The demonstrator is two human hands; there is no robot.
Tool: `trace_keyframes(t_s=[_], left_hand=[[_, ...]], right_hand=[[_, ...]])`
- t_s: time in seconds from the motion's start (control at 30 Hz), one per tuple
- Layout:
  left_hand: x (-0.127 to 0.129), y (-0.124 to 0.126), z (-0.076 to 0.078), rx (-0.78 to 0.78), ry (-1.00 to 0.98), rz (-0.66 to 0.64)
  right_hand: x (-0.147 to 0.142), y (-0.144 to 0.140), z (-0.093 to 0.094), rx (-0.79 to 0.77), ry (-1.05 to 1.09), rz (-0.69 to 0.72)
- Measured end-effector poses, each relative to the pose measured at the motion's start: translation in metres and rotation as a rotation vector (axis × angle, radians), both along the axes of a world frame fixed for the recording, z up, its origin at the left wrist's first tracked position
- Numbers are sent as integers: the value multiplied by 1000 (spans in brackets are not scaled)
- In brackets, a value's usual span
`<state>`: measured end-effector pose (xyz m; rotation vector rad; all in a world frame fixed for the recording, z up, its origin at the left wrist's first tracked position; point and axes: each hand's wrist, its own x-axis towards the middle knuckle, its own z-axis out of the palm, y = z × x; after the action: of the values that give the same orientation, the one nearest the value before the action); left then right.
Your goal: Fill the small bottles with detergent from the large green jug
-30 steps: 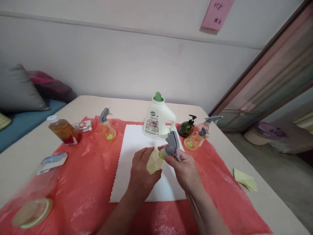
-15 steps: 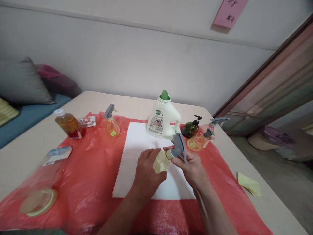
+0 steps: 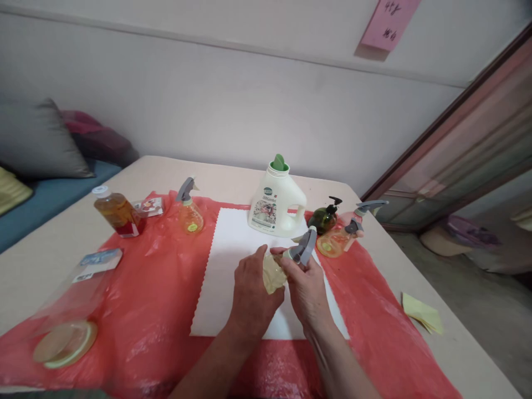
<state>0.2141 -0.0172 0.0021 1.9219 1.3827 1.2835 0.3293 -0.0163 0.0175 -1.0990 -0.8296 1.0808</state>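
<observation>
A small spray bottle [image 3: 273, 276] with a pale yellowish clear body is held tilted above a white sheet [image 3: 220, 266]. My left hand [image 3: 251, 293] wraps round its body from the left. At the neck, the fingers of my right hand [image 3: 308, 291] grip just under the grey spray head [image 3: 305, 247], which points up and to the right. The fingers partly hide the neck and collar. Just behind my hands stands a white detergent jug [image 3: 270, 202] with its mouth uncapped and something green in it.
Red plastic sheeting [image 3: 153, 293] covers much of the table. To the left stand another spray bottle [image 3: 191, 216] and an amber bottle [image 3: 118, 210]. A dark green pump bottle [image 3: 322, 220] and an orange-tinted spray bottle [image 3: 331, 244] are at right. Yellow notes [image 3: 421, 312] lie near the right edge.
My right hand has shifted left and closed in around the neck, nearer my left hand. The spray head has turned, and its trigger no longer sticks out over my right hand.
</observation>
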Motion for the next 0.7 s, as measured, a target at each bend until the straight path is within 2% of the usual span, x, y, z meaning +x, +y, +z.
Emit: trace_keyframes(t_s=[0.07, 0.2, 0.3, 0.37, 0.43, 0.5, 0.57, 0.6, 0.63, 0.7], left_hand=[[4, -2, 1, -69, -63, -4], [10, -9, 3, -281, -267, -67], [5, -9, 6, -470, -487, -221], [-1, -7, 8, -529, -606, -283], [-5, -4, 10, -629, -679, -243], [-5, -3, 10, -892, -743, -300], [-1, -3, 8, -1182, -821, -508], [2, -4, 7, -1245, -862, -603], [5, -6, 6, -1233, -899, -647], [11, -10, 4, -1028, -931, -583]], right_hand=[[-2, -1, -4, 18, 2, 29], [-1, -1, -10, 110, -145, 50], [7, 2, -9, 132, -229, -12], [17, 4, -3, 135, -164, -29], [26, 4, 7, 161, -23, -22], [33, 2, 17, 206, 91, -11], [37, 0, 25, 243, 135, 4], [38, -1, 27, 254, 146, 8], [38, -1, 27, 258, 156, 3], [37, 0, 26, 236, 181, -42]])
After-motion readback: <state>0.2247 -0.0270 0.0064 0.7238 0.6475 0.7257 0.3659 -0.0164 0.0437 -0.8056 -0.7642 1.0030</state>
